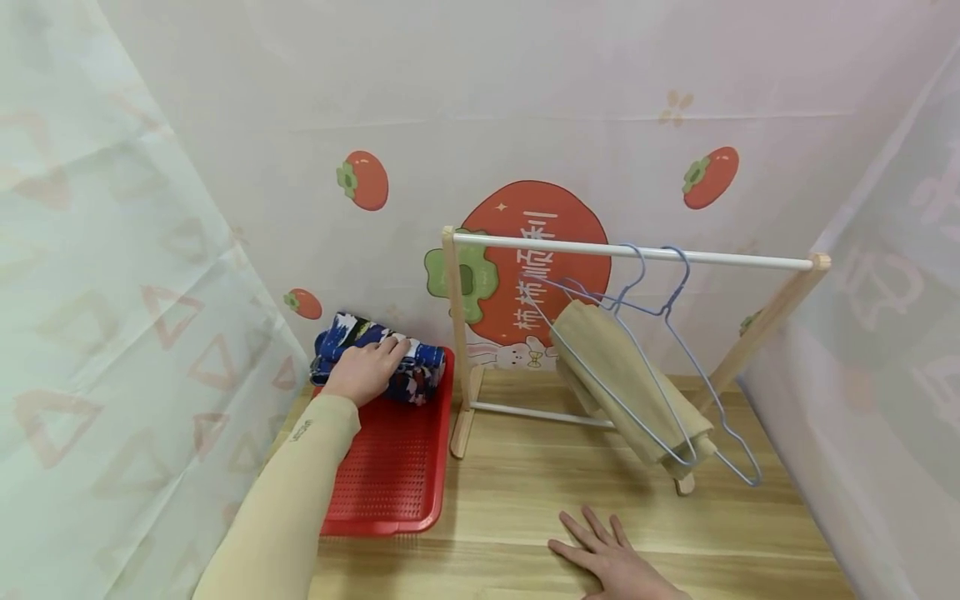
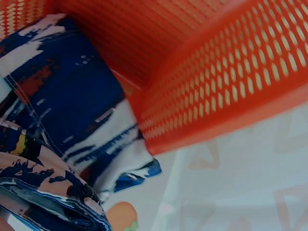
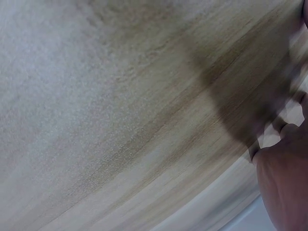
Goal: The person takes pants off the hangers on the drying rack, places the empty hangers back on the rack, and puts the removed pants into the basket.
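A folded garment [image 1: 420, 367] with a blue, white and dark pattern lies at the far end of the red basket [image 1: 386, 467], partly over its rim. My left hand [image 1: 367, 369] holds it from above, the fingers bent over its top fold; the thumb is hidden. In the left wrist view the garment [image 2: 82, 96] fills the left side, with stitched edges and layers showing. On the wooden table, front right, my right hand [image 1: 618, 567] rests with its fingers spread. In the right wrist view part of this hand [image 3: 284, 178] shows at the right edge.
A wooden rack with a white rail [image 1: 540, 244] stands right of the basket. Blue hangers [image 1: 678, 342] hang from the rail, with a khaki folded garment [image 1: 622, 375] slung over one. Printed sheets [image 1: 285, 150] enclose the table [image 1: 510, 500] at the back and sides.
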`<state>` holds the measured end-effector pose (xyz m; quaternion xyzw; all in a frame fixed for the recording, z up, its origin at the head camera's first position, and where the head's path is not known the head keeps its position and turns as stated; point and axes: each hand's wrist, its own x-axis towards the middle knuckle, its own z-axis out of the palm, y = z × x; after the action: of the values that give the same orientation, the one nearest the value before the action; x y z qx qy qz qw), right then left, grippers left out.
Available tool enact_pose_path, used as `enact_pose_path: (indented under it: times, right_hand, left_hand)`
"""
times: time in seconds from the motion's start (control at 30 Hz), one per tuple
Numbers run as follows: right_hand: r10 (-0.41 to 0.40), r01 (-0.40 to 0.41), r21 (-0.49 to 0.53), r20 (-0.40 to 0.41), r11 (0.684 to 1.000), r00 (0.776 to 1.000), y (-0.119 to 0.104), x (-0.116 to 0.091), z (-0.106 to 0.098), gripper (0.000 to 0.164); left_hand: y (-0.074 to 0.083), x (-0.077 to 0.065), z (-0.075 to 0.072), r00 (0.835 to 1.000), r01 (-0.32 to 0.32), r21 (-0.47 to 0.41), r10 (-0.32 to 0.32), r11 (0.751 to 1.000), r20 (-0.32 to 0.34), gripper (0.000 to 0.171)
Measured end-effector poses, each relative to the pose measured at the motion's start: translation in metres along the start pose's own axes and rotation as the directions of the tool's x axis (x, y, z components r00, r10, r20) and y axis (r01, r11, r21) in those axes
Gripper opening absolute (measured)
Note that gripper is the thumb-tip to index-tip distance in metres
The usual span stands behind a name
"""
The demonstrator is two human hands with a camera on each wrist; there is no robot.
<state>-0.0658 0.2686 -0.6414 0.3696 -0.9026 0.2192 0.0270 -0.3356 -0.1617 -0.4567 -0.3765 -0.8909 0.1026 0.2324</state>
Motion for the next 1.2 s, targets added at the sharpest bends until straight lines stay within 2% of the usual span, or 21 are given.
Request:
enact_pose_path:
  times: [0.17, 0.23, 0.4, 0.53, 0.67, 0.77, 1.0, 1.1, 1.2]
  right_hand:
    - [-0.015, 0.013, -0.051, -0.027, 0.999, 1.000, 0.003, -0.002, 0.003, 0.081]
    - [-0.012, 0.011, -0.026, -0.025, 1.000, 1.000, 0.003, -0.002, 0.003, 0.082]
    - [0.011, -0.011, 0.015, -0.005, 1.000, 1.000, 0.004, -0.003, 0.004, 0.082]
    - [0.004, -0.004, -0.047, -0.014, 0.999, 1.000, 0.005, -0.004, 0.006, 0.082]
    - [-0.011, 0.009, -0.053, -0.029, 0.999, 1.000, 0.006, -0.004, 0.006, 0.081]
    - [-0.018, 0.016, -0.057, -0.033, 0.998, 0.999, 0.007, -0.004, 0.007, 0.081]
    - [-0.032, 0.029, -0.059, -0.044, 0.998, 0.999, 0.007, -0.004, 0.007, 0.084]
    - [-0.029, 0.027, -0.046, -0.042, 0.999, 0.999, 0.006, -0.003, 0.007, 0.082]
    - [-0.031, 0.029, -0.052, -0.039, 0.998, 0.999, 0.004, -0.001, 0.006, 0.080]
  left_hand:
    - [0.011, 0.005, -0.004, 0.996, 0.046, -0.016, -0.047, 0.999, -0.073, 0.049]
    - [0.013, 0.005, -0.003, 0.990, 0.069, -0.013, -0.070, 0.998, -0.119, 0.051]
    - [0.017, 0.003, 0.002, 0.970, 0.116, -0.055, -0.125, 0.992, -0.207, 0.055]
    - [0.019, 0.003, 0.003, 0.948, 0.161, -0.116, -0.186, 0.980, -0.258, 0.049]
    - [0.022, 0.002, 0.004, 0.938, 0.208, -0.186, -0.250, 0.960, -0.239, 0.048]
    - [0.026, -0.001, 0.007, 0.939, 0.246, -0.235, -0.291, 0.941, -0.181, 0.050]
    - [0.042, -0.006, 0.014, 0.929, 0.329, -0.350, -0.367, 0.877, -0.047, 0.058]
    - [0.045, -0.005, 0.013, 0.924, 0.331, -0.346, -0.376, 0.878, -0.069, 0.057]
    - [0.040, -0.004, 0.011, 0.910, 0.324, -0.287, -0.380, 0.901, -0.164, 0.053]
